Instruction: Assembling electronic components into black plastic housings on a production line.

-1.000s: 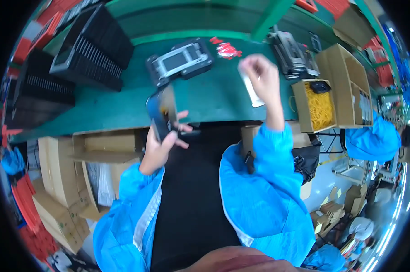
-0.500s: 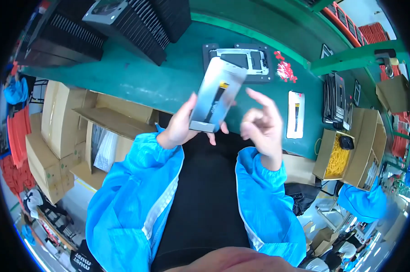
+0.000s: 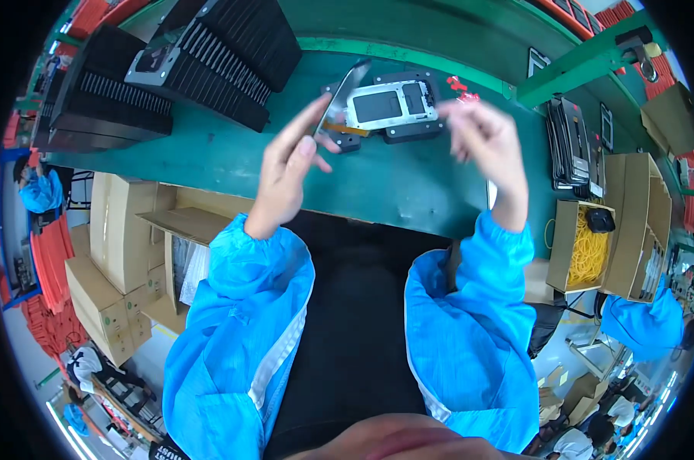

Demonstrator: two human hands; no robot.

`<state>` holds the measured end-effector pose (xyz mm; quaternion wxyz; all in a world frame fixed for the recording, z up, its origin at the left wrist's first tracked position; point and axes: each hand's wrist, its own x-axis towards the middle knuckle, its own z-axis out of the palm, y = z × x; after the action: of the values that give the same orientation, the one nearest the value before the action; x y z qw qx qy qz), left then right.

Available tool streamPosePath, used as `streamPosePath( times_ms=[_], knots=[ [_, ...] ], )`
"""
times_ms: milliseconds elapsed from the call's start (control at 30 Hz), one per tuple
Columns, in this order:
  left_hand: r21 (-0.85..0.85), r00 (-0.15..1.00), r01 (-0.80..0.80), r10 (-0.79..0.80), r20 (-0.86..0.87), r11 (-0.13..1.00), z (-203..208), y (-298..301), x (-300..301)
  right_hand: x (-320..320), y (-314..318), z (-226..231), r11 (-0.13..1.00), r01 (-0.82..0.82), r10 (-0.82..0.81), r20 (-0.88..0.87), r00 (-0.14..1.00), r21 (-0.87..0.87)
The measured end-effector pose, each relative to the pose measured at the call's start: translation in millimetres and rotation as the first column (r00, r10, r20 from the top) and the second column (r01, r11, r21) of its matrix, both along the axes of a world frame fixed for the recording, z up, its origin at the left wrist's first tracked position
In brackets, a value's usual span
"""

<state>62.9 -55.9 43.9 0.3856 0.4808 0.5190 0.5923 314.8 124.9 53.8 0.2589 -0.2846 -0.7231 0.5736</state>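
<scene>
My left hand (image 3: 286, 165) is closed on a phone screen panel (image 3: 342, 93), which it holds tilted nearly on edge, with an orange-brown flex strip (image 3: 345, 129) at its lower end. The panel overlaps the left end of a silver phone frame (image 3: 378, 107) lying in a black fixture (image 3: 412, 132). My right hand (image 3: 489, 146) is empty, with fingers apart and partly bent, its fingertips close to the frame's right end. Small red pieces (image 3: 456, 83) lie just beyond that hand. My right wrist hides most of a second white panel (image 3: 492, 193) on the bench.
Tall stacks of black trays (image 3: 217, 57) stand on the green bench (image 3: 209, 157) at the back left. To the right are a row of dark phone-sized parts (image 3: 565, 146) and a carton of yellow bands (image 3: 588, 249). Cardboard boxes (image 3: 121, 230) flank the bench at left.
My left hand has moved away from me and left, turning the panel from face-on to nearly edge-on. My right hand has moved away and right, toward the frame's right end.
</scene>
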Motion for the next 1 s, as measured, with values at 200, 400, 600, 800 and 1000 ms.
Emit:
streamPosePath(
  times_ms=[200, 400, 600, 800, 1000],
  knots=[
    [0.065, 0.948, -0.121, 0.135, -0.289, 0.99, -4, 41, -9, -23, 69, -57, 0.945, 0.312, -0.318, -0.051, 0.947, -0.098],
    [0.124, 0.657, -0.102, 0.16, -0.736, 0.987, -24, 77, -2, -23, 66, -65, 0.929, 0.294, -0.333, -0.165, 0.928, -0.224],
    [0.101, 0.61, -0.038, 0.103, -0.786, 0.994, -34, 104, 7, -14, 68, -69, 0.947, 0.209, -0.229, -0.057, 0.972, -0.246],
    [0.116, 0.584, -0.012, 0.101, -0.806, 0.993, -34, 120, 15, -13, 70, -72, 0.967, 0.121, -0.115, 0.042, 0.992, -0.223],
    [0.105, 0.504, -0.01, 0.095, -0.859, 0.994, -28, 110, 16, -10, 71, -82, 0.991, 0.037, -0.029, 0.058, 0.998, -0.13]
  ],
)
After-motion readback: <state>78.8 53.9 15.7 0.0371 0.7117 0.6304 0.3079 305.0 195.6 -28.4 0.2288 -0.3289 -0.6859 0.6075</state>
